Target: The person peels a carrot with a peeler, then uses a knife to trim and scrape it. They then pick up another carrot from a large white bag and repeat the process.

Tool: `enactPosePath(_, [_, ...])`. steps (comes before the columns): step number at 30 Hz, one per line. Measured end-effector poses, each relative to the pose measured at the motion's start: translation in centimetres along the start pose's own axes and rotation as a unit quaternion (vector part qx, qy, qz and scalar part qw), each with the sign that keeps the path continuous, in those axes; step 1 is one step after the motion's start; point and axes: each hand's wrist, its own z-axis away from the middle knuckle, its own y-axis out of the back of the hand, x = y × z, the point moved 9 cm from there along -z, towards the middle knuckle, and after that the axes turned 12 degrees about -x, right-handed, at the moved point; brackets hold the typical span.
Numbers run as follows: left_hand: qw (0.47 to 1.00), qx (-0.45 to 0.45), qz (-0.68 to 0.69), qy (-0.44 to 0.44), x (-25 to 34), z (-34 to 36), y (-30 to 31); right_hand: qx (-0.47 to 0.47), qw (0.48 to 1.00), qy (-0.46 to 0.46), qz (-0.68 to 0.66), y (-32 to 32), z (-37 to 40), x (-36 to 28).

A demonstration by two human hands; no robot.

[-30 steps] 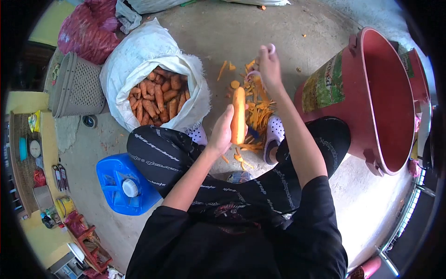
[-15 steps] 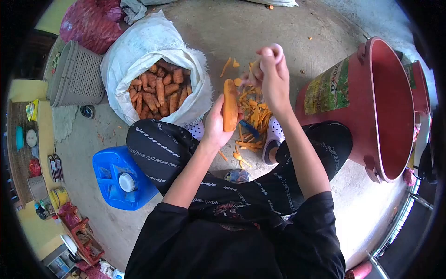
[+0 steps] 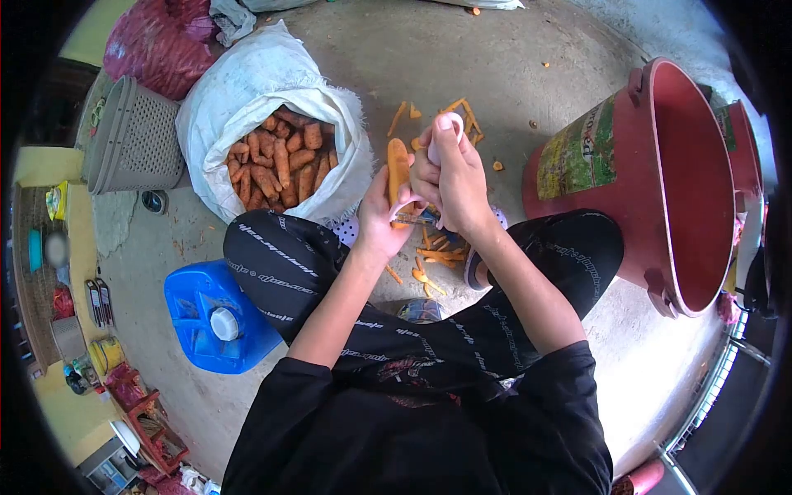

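Observation:
My left hand [image 3: 384,219] is closed around an orange carrot [image 3: 397,163], which stands nearly lengthwise in front of me. A pale pink peeler [image 3: 445,132] is gripped in my right hand [image 3: 460,183], its blade end at the lower part of the carrot by my left fingers. Long carrot peelings [image 3: 439,254] lie on the floor between my feet, partly hidden by my hands. To the left, a white woven sack [image 3: 235,91] stands open, full of brownish unpeeled carrots [image 3: 285,161].
A large red bucket [image 3: 697,190] is at my right, with another red bucket [image 3: 744,153] behind it. On the left are a blue jerrycan [image 3: 256,301] with a white cap and a grey perforated basket [image 3: 144,136]. A red mesh sack [image 3: 157,49] lies at the back.
My right hand has come down and left with the peeler, from beyond the carrot's far end to its near end. The carrot has turned slightly in my left hand.

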Motion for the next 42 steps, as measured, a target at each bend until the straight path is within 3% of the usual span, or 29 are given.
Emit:
enactPosePath(6, [0.995, 0.063, -0.079, 0.017, 0.4, 0.4, -0.6, -0.008, 1.0, -0.005, -0.005, 0.1, -0.1, 0.3])
enactPosePath(15, [0.991, -0.007, 0.126, 0.043, -1.8, -0.1, -0.3, -0.036, 0.998, -0.002, -0.044, 0.3, -0.4, 1.1])
enactPosePath(18, [0.991, 0.064, 0.104, 0.062, -2.6, 0.2, 0.6, 0.081, 0.996, 0.038, 0.024, 2.4, -1.0, -0.5])
enactPosePath(19, [0.992, 0.064, 0.099, 0.05, -2.3, 0.3, 0.3, 0.069, 0.997, 0.025, -0.023, 3.1, -1.5, -0.3])
enactPosePath(22, [0.994, 0.059, 0.09, 0.036, -2.0, 0.4, -1.2, 0.036, 0.999, 0.006, 0.018, 2.6, -1.9, -0.4])
enactPosePath(24, [0.993, 0.064, 0.083, 0.045, -2.0, 0.9, -1.1, 0.059, 0.998, 0.011, 0.034, 3.4, -1.8, -0.5])
enactPosePath(27, [0.997, -0.025, 0.046, 0.054, -2.9, 1.3, -2.6, 0.096, 0.995, 0.019, -0.004, 5.1, -2.9, -1.2])
enactPosePath(31, [0.997, -0.013, 0.005, 0.072, -3.3, 1.1, -1.4, 0.1, 0.994, -0.009, -0.032, 6.2, -3.9, -0.6])
enactPosePath(34, [0.996, -0.028, -0.03, 0.084, -3.2, 1.6, -1.6, 0.151, 0.982, 0.074, 0.086, 9.4, -5.7, -3.0])
enactPosePath(36, [0.989, -0.033, -0.081, 0.117, -3.5, 2.5, -3.5, 0.145, 0.983, 0.099, 0.057, 12.4, -7.0, -3.0])
enactPosePath(38, [0.996, -0.018, 0.016, 0.085, -3.2, 1.5, -2.1, 0.162, 0.98, 0.119, 0.009, 14.3, -7.0, -3.2])
enactPosePath(42, [0.995, -0.011, 0.052, 0.09, -2.3, 1.0, -1.0, 0.115, 0.959, 0.134, 0.222, 12.0, -7.4, -4.7])
